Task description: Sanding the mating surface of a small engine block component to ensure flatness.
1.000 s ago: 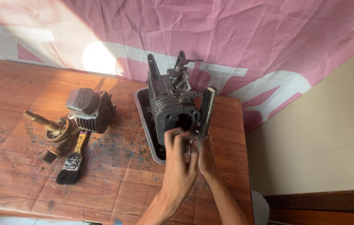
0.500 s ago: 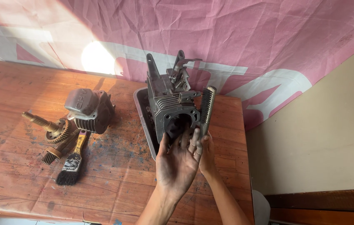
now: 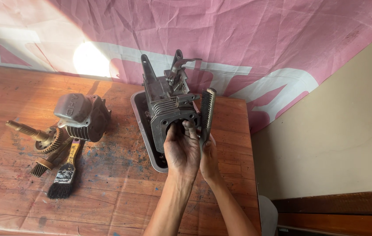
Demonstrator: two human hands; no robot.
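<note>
The engine block (image 3: pixel 168 109) is dark grey, and the wire brush (image 3: pixel 206 114) beside it is grey too. The tray (image 3: pixel 138 118) is dull silver. On the left, the paintbrush (image 3: pixel 65 169) has a yellow handle and black bristles. The table (image 3: pixel 15 105) is reddish-brown wood with blue specks. The far cloth (image 3: pixel 238 39) is pink with white bands.

We saw a worn wooden table (image 3: pixel 107 183) against a pink-and-white cloth backdrop (image 3: pixel 247 39), a sunlit patch near its left, a beige wall (image 3: pixel 334 131) at right.
</note>
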